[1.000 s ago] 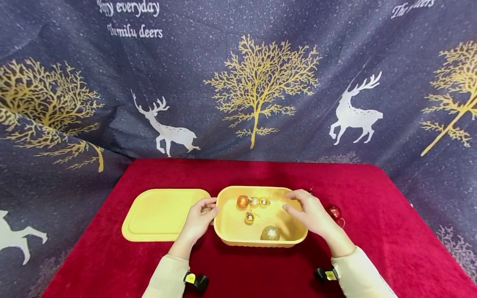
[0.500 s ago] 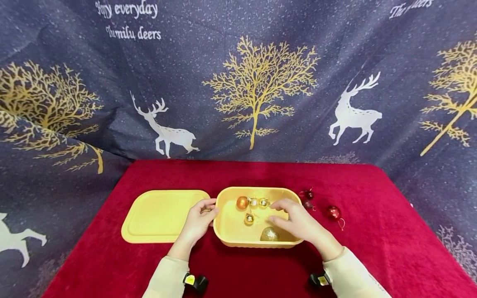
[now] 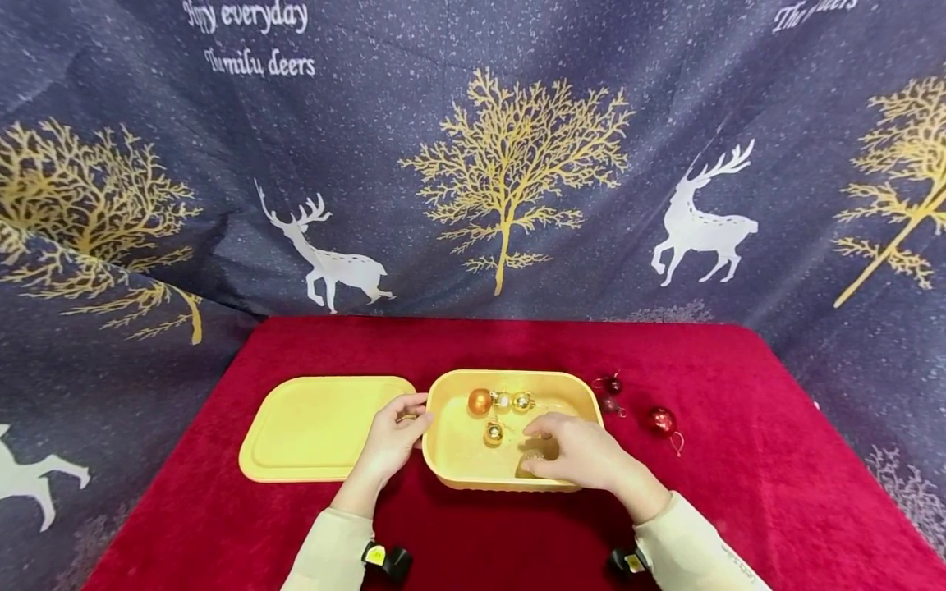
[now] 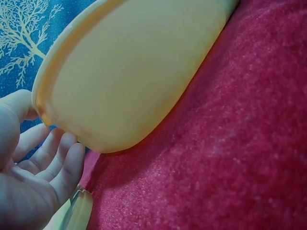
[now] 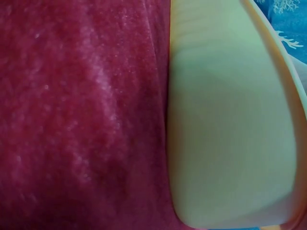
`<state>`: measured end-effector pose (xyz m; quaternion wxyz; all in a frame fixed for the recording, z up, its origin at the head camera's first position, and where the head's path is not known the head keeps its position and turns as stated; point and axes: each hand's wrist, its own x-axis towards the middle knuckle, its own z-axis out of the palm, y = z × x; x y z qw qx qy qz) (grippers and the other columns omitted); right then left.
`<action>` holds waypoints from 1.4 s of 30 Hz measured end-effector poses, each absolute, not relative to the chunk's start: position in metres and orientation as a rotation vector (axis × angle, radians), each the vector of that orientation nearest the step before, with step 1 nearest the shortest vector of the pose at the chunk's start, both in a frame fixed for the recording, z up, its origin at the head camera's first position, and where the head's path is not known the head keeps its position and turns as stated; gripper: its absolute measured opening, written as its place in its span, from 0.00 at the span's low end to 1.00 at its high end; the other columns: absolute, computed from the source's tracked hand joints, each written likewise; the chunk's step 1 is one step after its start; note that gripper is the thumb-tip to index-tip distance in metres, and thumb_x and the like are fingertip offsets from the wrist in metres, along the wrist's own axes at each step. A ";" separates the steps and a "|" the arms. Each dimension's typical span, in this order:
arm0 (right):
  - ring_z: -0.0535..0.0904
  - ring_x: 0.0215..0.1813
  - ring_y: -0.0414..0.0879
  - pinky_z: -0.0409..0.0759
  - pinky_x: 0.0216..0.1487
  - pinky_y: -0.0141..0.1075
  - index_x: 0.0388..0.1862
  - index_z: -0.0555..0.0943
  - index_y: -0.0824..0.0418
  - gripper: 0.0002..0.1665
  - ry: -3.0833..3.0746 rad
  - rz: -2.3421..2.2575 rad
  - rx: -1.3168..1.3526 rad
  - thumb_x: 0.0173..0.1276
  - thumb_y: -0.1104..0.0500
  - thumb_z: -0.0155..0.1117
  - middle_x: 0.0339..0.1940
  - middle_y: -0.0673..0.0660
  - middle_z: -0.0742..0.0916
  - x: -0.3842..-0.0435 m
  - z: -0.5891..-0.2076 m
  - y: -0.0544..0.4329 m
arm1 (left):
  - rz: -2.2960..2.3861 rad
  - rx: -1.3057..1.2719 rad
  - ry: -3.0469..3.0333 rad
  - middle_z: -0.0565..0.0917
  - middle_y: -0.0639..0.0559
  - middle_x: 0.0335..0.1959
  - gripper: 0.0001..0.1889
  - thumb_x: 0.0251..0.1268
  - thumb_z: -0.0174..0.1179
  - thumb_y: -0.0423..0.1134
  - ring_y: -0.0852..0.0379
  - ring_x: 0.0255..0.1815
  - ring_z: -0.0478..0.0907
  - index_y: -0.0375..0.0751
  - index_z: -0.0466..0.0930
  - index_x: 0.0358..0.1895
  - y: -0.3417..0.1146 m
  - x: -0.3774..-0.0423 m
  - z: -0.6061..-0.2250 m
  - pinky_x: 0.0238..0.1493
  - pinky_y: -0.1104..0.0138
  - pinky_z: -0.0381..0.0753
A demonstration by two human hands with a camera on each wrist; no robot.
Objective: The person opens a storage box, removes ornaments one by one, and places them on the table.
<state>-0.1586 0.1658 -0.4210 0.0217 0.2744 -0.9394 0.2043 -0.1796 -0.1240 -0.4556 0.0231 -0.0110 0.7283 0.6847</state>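
A yellow plastic box (image 3: pixel 436 460) stands on the red cloth, its inside facing up. My left hand (image 3: pixel 397 431) holds its left end; in the left wrist view the thumb is at the rim and the fingers lie against the outer wall. Inside the box, a gold glitter ball (image 3: pixel 529 465) lies near the front wall, partly covered by my right hand (image 3: pixel 584 451). That hand's thumb and fingers are spread around the ball, apart from each other. An orange ball (image 3: pixel 479 401) and several small gold balls (image 3: pixel 493 433) lie farther left in the box.
A flat yellow lid (image 3: pixel 318 427) lies left of the box. To the right are a shiny red ball (image 3: pixel 662 420) with a loop and two small dark red balls (image 3: pixel 609 405). A dark printed curtain (image 3: pixel 443 164) hangs behind the table.
My right hand has moved left and forward-down from the box's right end to the glitter ball, uncovering the small dark red balls. The left hand stays on the box.
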 end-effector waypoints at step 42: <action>0.76 0.32 0.32 0.76 0.35 0.28 0.39 0.83 0.52 0.18 -2.891 0.786 0.840 0.56 0.43 0.69 0.35 0.43 0.85 -0.161 -0.423 0.167 | 2.120 -0.020 2.229 0.76 0.44 0.42 0.19 0.62 0.59 0.30 0.60 0.30 0.78 0.33 0.74 0.57 -0.125 -0.179 -0.455 0.29 0.69 0.81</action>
